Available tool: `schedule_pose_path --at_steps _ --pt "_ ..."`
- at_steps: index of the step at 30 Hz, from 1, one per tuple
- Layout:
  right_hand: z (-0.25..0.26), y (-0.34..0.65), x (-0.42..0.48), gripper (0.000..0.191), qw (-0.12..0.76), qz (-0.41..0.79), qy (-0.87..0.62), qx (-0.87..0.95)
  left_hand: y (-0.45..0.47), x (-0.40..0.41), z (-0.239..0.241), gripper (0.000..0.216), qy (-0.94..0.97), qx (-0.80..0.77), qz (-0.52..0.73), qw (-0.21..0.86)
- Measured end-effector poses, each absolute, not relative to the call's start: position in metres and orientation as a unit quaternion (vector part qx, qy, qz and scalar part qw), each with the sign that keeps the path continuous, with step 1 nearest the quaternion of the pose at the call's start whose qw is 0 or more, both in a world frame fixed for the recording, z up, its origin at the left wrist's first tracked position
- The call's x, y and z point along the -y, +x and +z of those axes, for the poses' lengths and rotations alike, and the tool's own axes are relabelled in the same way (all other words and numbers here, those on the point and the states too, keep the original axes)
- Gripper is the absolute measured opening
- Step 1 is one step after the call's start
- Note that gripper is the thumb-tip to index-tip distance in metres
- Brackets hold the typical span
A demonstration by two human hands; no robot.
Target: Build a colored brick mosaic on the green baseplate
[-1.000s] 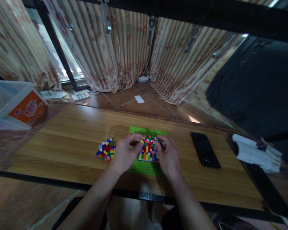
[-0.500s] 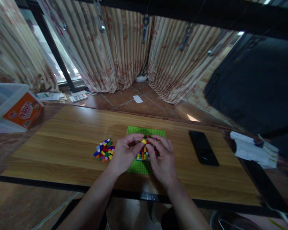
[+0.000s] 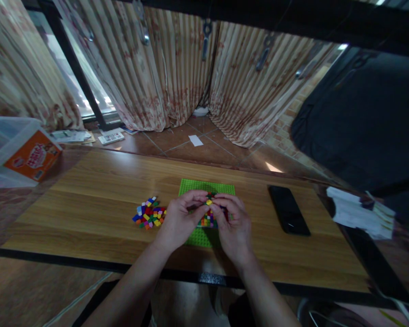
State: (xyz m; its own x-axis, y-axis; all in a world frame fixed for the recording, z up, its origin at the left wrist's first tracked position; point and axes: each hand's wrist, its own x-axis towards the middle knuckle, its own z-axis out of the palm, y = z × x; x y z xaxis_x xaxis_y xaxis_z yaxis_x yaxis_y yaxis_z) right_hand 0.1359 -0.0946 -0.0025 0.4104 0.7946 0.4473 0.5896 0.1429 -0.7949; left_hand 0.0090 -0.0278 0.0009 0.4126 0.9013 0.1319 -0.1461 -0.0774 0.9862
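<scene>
- both hands have drawn together over the green baseplate [image 3: 206, 187] in the last second; a second ago they sat apart at either side of the coloured brick mosaic [image 3: 207, 219], which then lay mostly uncovered.
- the left hand [image 3: 179, 221] now curls with thumb and forefinger closed toward the centre, and the right hand [image 3: 232, 227] mirrors it; their fingertips meet around a small yellow brick [image 3: 208, 202] just above the mosaic.
- which hand actually bears the brick i cannot tell; both pinch at it, neither is spread open.
- the brick sits a touch lower and nearer the studs than half a second ago, which reads as one piece being worked at the top layer, whether on or off is unclear.
- the mosaic is largely hidden under the fingers, resting on the baseplate on the table [image 3: 88, 195].
- the loose brick pile [image 3: 149, 217] lies just beside the left hand, unchanged; the black phone [image 3: 288, 210] stays well apart to the right.
</scene>
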Motion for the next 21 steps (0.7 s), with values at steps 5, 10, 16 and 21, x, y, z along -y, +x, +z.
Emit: schedule_pose_path --at_steps 5,10,16,21 --pt "-0.001 0.164 0.100 0.010 0.528 0.057 -0.660 0.531 0.005 0.024 0.002 0.024 0.613 -0.349 0.427 0.566" --pt "-0.005 0.192 0.108 0.011 0.472 0.053 -0.680 0.558 -0.002 0.013 -0.003 0.025 0.611 -0.396 0.446 0.521" --pt "-0.010 0.190 0.106 0.008 0.425 0.050 -0.679 0.597 -0.002 0.011 -0.005 0.025 0.610 -0.411 0.441 0.515" --pt "-0.012 0.185 0.099 0.006 0.440 0.056 -0.683 0.581 -0.002 0.011 -0.008 0.026 0.614 -0.406 0.436 0.517"
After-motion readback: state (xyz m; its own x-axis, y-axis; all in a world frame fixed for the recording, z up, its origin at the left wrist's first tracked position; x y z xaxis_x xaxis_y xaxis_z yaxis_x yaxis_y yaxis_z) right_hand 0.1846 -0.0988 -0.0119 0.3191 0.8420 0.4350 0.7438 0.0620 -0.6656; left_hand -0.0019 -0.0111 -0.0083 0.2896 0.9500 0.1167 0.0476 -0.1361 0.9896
